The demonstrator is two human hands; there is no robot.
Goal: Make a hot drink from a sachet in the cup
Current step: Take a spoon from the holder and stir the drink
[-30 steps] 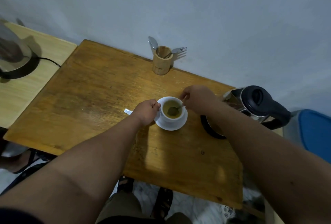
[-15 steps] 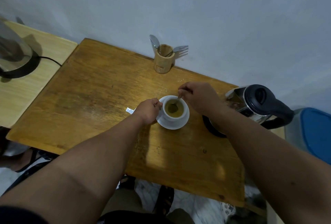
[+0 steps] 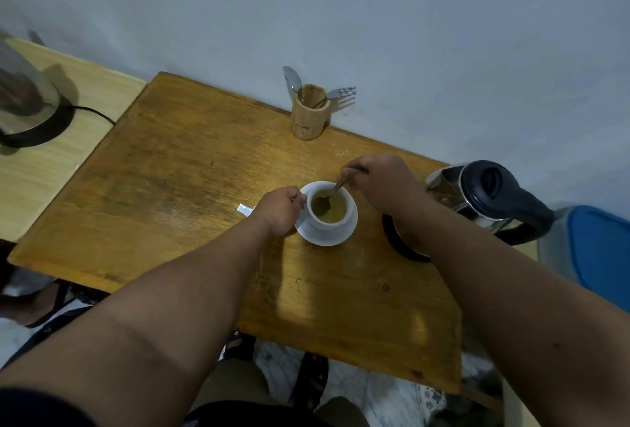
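The white cup [image 3: 330, 208] sits on its saucer [image 3: 325, 235] near the middle of the wooden table [image 3: 177, 181], filled with a yellowish-brown drink. The right hand [image 3: 381, 184] is closed around the top of a spoon [image 3: 329, 196], pinching the handle between fingertips, with the bowl of the spoon dipped into the liquid. The left hand [image 3: 281, 210] is curled against the cup's left side, apparently steadying it at the handle, though the handle itself is hidden behind the fingers. Stirring looks like the step in hand; it would go best with small, slow circles kept off the rim, and the left hand firm, since the cup is fairly full and could slop onto the saucer. A scrap of white packet [image 3: 244, 210] pokes out beyond the left wrist, mostly covered. The kettle [image 3: 484, 198] on the right is partly blocked by the right forearm, so I cannot tell how it sits on its base.
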